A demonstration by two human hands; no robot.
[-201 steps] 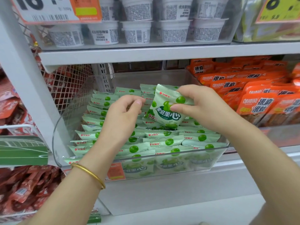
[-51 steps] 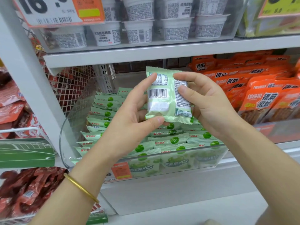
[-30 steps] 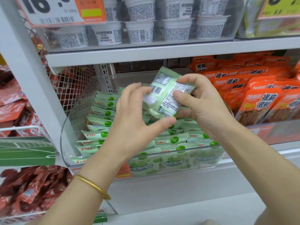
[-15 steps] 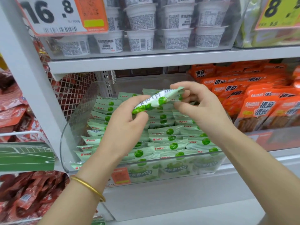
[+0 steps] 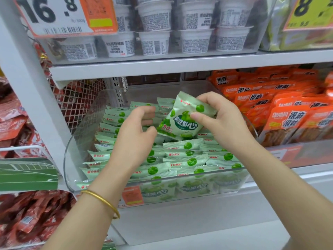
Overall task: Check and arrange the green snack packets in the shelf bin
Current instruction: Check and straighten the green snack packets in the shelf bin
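— What does the wrapper say?
— "果滋果心" and "50%", on a green packet [image 5: 183, 121]. The right hand [image 5: 225, 125] pinches its upper edge, printed front facing out, above the clear bin [image 5: 84, 134].
— And the left hand [image 5: 135, 141]?
— Fingers curled, just beside the packet's lower corner; whether it grips, I cannot tell.
— What's in the bin?
— Rows of matching green packets [image 5: 187, 162] below both hands. Right of the right hand lie orange packets [image 5: 288, 121] reading "很麻"; above the hands sit white tubs [image 5: 155, 43] and a "16.8" price tag [image 5: 54, 17].
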